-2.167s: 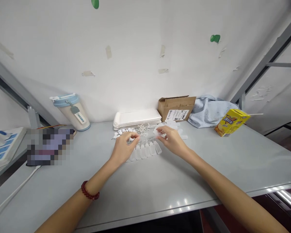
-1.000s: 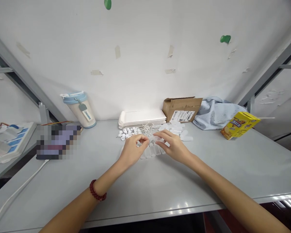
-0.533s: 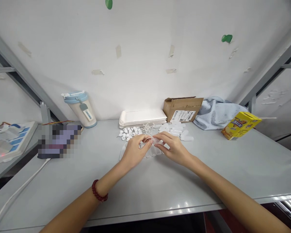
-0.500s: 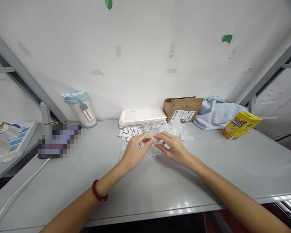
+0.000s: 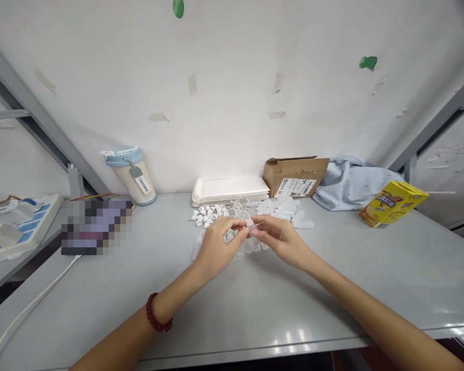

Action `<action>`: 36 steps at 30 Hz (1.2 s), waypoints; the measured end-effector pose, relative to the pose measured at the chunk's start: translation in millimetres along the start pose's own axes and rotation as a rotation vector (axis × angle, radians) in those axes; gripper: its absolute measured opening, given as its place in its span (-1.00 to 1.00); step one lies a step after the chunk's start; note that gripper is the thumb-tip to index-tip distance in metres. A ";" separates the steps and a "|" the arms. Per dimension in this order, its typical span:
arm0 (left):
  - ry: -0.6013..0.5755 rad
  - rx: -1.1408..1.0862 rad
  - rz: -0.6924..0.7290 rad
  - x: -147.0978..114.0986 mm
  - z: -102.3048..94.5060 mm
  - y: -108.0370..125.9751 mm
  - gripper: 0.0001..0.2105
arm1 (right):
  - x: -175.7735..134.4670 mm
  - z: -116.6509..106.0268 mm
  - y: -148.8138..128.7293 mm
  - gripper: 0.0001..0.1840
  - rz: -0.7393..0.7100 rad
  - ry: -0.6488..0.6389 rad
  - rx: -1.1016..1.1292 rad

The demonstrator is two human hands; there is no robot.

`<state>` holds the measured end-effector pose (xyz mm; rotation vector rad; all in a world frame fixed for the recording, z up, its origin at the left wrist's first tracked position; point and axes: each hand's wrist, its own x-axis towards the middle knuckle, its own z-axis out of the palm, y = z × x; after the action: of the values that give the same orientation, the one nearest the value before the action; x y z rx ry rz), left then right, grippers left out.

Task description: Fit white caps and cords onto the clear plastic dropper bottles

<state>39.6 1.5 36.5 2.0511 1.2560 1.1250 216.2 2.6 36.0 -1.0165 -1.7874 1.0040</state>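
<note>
A small translucent plastic bottle (image 5: 250,224) stands tilted between my fingertips. My left hand (image 5: 216,246) pinches it from the left with thumb and forefinger, and my right hand (image 5: 284,238) grips it from the other side. Below and behind my hands, several clear flat plastic pieces (image 5: 198,243) lie on the grey table. A cluster of small white caps (image 5: 208,213) is just beyond my left hand. Thin pale strands (image 5: 237,207) lie tangled beside the caps. Past my right hand is a heap of translucent bottles (image 5: 284,207). My fingers hide part of the held bottle.
Behind the pieces sit stacked white trays (image 5: 232,189) and an opened cardboard box (image 5: 296,178). A blue cloth (image 5: 351,180) and a yellow drink carton (image 5: 392,203) are at right. To the left stand a tumbler (image 5: 133,178), a blurred phone (image 5: 96,226) with cable, and a power strip (image 5: 27,226).
The bottle between my hands has turned from lying nearly sideways to more upright. The pale loop seen by my left fingers no longer shows. The view has shifted slightly.
</note>
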 end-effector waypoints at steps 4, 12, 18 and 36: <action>0.066 0.064 0.169 -1.0 0.5 -0.2 -0.92 | 2.7 -2.8 -2.5 -0.68 0.168 -0.098 0.392; 0.167 0.246 0.468 -1.8 3.7 -4.8 -0.68 | 2.9 -3.2 3.3 -0.72 0.283 -0.167 0.685; 0.113 0.358 0.549 -2.0 3.6 -6.4 -0.63 | 3.8 -3.7 0.8 -0.64 0.291 -0.187 0.698; 0.139 0.386 0.584 -5.1 8.2 -6.0 -0.65 | 2.0 -1.9 -3.0 -0.62 0.195 -0.187 0.475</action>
<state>42.4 -0.1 25.6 2.7912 1.0160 1.3722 216.5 3.8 39.9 -0.8237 -1.5007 1.5979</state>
